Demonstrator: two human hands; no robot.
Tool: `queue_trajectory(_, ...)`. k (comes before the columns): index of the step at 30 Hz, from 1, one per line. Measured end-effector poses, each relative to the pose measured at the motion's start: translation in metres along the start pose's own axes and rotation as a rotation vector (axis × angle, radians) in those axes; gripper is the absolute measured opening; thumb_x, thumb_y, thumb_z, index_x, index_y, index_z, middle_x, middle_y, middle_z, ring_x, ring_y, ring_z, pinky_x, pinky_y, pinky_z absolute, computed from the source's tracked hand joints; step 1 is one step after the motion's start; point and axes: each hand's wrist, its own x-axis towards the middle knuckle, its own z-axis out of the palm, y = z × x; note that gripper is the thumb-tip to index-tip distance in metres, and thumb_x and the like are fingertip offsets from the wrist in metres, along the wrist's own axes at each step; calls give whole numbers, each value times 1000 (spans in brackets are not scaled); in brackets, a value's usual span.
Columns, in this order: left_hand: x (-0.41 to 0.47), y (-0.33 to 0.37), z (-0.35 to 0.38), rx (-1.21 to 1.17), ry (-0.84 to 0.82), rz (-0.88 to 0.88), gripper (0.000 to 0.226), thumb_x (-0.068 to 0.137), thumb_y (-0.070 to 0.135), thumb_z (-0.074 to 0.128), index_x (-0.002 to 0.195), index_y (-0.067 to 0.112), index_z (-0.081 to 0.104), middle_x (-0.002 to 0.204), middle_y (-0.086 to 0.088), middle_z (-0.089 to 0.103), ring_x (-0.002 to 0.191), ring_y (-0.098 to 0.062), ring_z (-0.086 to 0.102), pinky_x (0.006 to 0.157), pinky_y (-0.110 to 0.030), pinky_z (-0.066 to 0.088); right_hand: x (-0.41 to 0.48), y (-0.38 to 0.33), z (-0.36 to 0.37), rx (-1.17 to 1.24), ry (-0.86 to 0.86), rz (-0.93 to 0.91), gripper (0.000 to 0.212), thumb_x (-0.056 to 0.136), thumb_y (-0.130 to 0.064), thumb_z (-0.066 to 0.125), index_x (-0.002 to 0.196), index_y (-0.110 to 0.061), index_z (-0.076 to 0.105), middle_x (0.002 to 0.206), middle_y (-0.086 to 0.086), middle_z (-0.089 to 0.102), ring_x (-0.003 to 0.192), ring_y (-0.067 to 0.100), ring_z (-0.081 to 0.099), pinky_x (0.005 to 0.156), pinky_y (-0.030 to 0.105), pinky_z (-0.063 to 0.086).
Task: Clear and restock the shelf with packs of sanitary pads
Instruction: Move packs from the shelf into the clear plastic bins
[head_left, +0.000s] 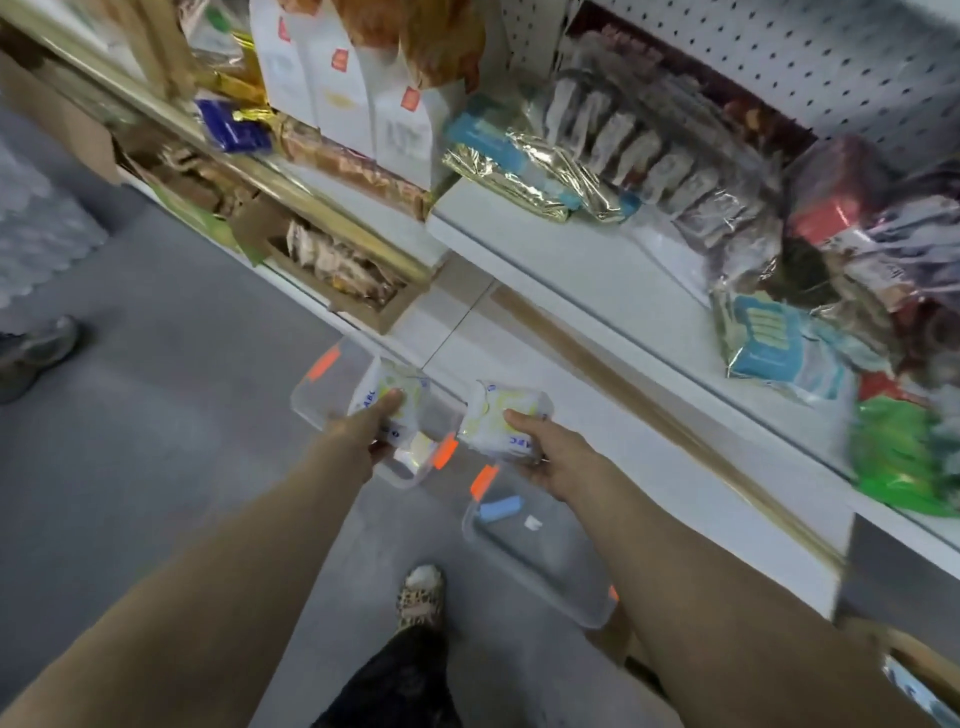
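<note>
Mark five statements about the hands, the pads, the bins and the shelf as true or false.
1. Each hand grips one pack of pads. True: the left hand holds the left pack and the right hand holds the right pack.
2. Both clear bins stand on the shelf. False: the far bin and the near bin sit low, at floor level, in front of the shelf.
3. The bins have orange latches. True.
4. The near bin is full of packs. False: only a small blue item and a white scrap show in it.
5. A green pack lies on the shelf at the right. True.
</note>
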Motion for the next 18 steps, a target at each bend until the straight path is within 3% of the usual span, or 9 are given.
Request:
queue_trajectory(1,22,-3,-6,-12,7,-7,77,66,30,93,131,13,55,112,-7,70,85,-18,71,65,-32,61,12,1,6,-12,3,16,37,76,-25,88,102,-8,70,92,8,75,86,22,70,93,38,55)
queue_trajectory(3,55,-8,-12,-27,16,-24,85,63,29,94,136,14,53,118,-7,70,87,-17,72,55,-26,58,36,4,18,-48,18,39,37,76,-31,87,101,-9,70,92,4,75,87,19,70,82,33,57)
queue_trajectory(5,71,-9,-11,-30,47,-26,69,71,23,90,129,8,57,113,-9,71,81,-16,69,52,-26,56,60,6,29,-68,33,42,31,79,-31,85,97,-11,69,89,2,74,81,15,68,66,27,51)
queue_trajectory(8,107,-20,-13,9,107,-28,49,79,17,85,116,1,58,93,-9,66,75,-17,64,60,-28,53,102,13,45,-115,49,42,37,79,-29,85,105,-8,71,95,5,75,81,17,69,71,31,57)
queue_trajectory(11,159,-38,-19,16,126,-35,56,74,22,89,115,-4,61,107,-17,68,87,-26,67,68,-30,57,158,19,62,-239,65,51,45,72,-39,89,102,-11,72,92,4,75,79,19,69,62,33,56)
queue_trajectory(13,197,-49,-21,17,149,-35,51,71,27,91,103,-1,63,101,-15,66,84,-26,62,70,-30,54,200,26,75,-326,77,61,48,65,-48,90,90,-14,68,81,2,71,68,18,65,58,32,52)
queue_trajectory(14,217,-55,-21,24,158,-38,53,68,31,92,100,1,63,97,-13,64,80,-24,60,71,-32,54,222,30,83,-346,80,50,52,61,-51,91,87,-14,67,79,2,70,68,19,65,62,34,55)
queue_trajectory(16,256,-66,-19,65,185,-32,56,66,39,92,99,4,63,88,-8,63,69,-20,56,67,-30,53,267,43,96,-349,79,8,65,50,-56,92,91,-12,69,90,5,74,83,21,71,85,39,59)
queue_trajectory(18,296,-76,-15,60,193,-8,51,70,40,89,98,6,63,87,-5,65,66,-19,56,63,-26,52,308,56,110,-358,66,-18,63,47,-56,92,86,-13,67,93,6,75,91,24,72,94,42,57)
